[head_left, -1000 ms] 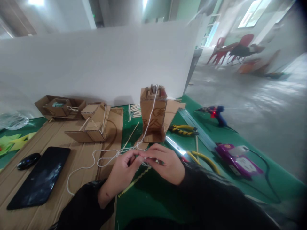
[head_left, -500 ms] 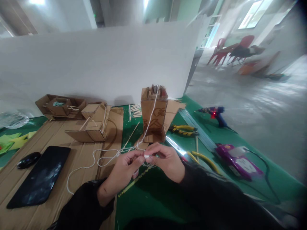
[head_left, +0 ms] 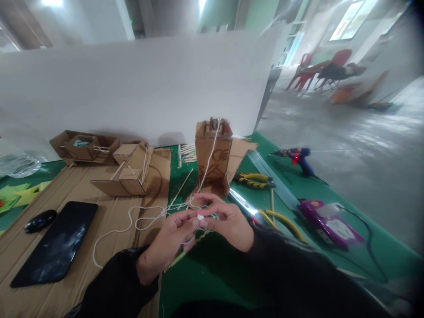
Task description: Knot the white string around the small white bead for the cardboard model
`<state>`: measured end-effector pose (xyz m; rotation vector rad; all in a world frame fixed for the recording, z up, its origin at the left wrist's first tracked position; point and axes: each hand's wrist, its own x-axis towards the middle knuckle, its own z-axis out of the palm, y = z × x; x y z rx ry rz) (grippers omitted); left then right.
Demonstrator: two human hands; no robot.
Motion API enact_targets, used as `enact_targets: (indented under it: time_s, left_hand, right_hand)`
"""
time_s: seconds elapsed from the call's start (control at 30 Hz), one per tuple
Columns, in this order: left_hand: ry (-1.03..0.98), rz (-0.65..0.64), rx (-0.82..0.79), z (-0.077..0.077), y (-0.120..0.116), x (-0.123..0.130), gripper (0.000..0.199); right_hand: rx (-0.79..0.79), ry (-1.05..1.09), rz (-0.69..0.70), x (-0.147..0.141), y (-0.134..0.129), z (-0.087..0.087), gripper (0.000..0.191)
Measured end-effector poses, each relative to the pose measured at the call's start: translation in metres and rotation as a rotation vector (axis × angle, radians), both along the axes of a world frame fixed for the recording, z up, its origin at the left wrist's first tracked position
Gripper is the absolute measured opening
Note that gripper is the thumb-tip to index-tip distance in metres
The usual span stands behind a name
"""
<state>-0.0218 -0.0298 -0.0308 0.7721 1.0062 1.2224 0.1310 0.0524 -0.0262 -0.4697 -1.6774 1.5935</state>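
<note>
White string (head_left: 209, 161) hangs from the top of an upright cardboard tower (head_left: 213, 154) and runs down to my fingers. My left hand (head_left: 175, 234) and my right hand (head_left: 230, 221) meet in front of the tower's base, both pinching a small white knot or bundle of the string (head_left: 200, 217) between thumbs and fingertips. Loose loops of string lie left of my hands, across the cardboard sheet (head_left: 115, 212). Part of a thin greenish stick (head_left: 179, 258) shows beneath my left hand.
Cardboard assemblies (head_left: 132, 176) stand at the left, behind a black tablet (head_left: 56, 243) and a mouse (head_left: 40, 221). To the right lie yellow-handled pliers (head_left: 255, 180), scissors (head_left: 243, 201), a glue gun (head_left: 298, 159) and a purple power strip (head_left: 331, 224). A white panel (head_left: 142, 88) rises behind.
The fingers of my right hand have lifted and spread slightly around the string. The white bundle has shifted a little to the left, and my left hand has moved only slightly.
</note>
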Motion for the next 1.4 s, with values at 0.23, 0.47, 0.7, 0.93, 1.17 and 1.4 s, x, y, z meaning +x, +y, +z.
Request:
enact_targets:
  time_s: [0.23,0.47,0.7,0.93,1.17,1.4]
  left_hand:
    - [0.327,0.029,0.072,-0.001,0.0,-0.002,0.03]
    - [0.435,0.016,0.099,0.002,0.001,-0.005,0.031]
    - [0.33,-0.011,0.105,0.001,-0.002,-0.004,0.042]
    - [0.391,0.042,0.095,-0.001,-0.001,-0.005,0.035]
    - [0.523,0.071,0.113,0.002,0.0,-0.007,0.03]
    - [0.512,0.062,0.112,0.0,0.002,-0.008,0.029]
  right_hand:
    - [0.339,-0.107,-0.083,0.004,-0.002,0.008,0.015]
    - [0.445,-0.167,-0.114,0.007,0.001,0.016,0.011]
    - [0.007,0.044,0.025,0.001,0.005,0.001,0.013]
    - [-0.003,0.035,0.05,-0.001,0.003,-0.002,0.013]
    - [0.531,-0.135,-0.1,0.006,0.001,0.015,0.019]
    - [0.62,-0.112,-0.151,0.006,0.001,0.018,0.014]
